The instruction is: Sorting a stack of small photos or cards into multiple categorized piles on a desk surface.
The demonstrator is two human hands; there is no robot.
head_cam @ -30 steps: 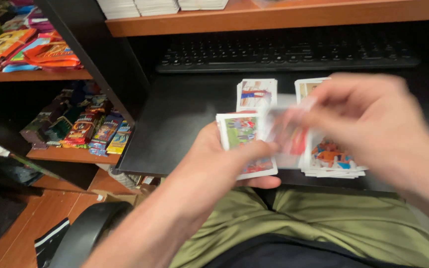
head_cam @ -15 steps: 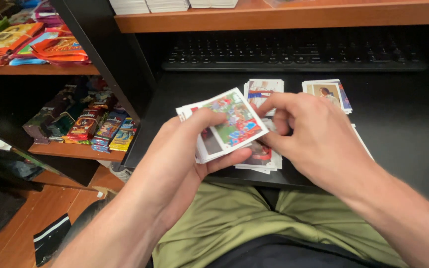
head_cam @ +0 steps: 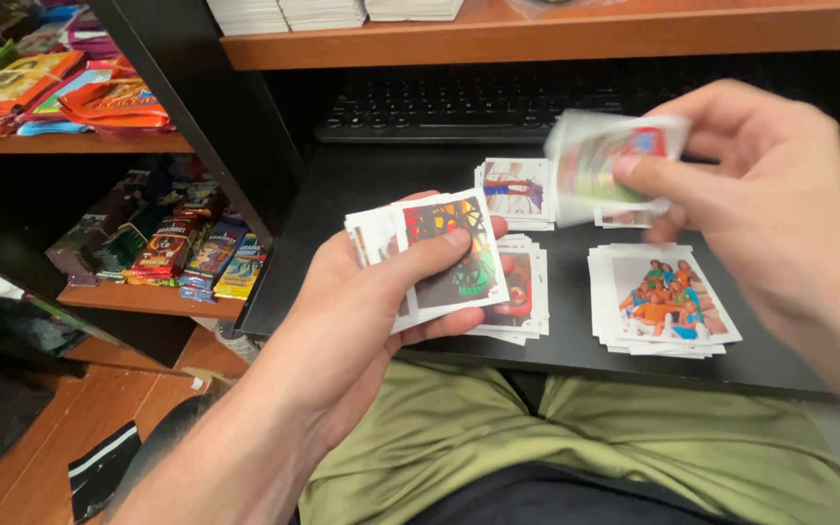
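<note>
Black desk tray (head_cam: 362, 194) below a keyboard (head_cam: 498, 107), three card piles laid out on it. Left hand (head_cam: 371, 292) closed around a stack of cards (head_cam: 435, 258), thumb on top. Right hand (head_cam: 770, 194) pinches a single blurred card (head_cam: 600, 160) above the far piles

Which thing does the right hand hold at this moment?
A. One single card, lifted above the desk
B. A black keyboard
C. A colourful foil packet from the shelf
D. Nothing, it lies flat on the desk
A: the right hand pinches one blurred card in the air above the piles on the black desk, while the left hand holds the stack of cards.
</note>
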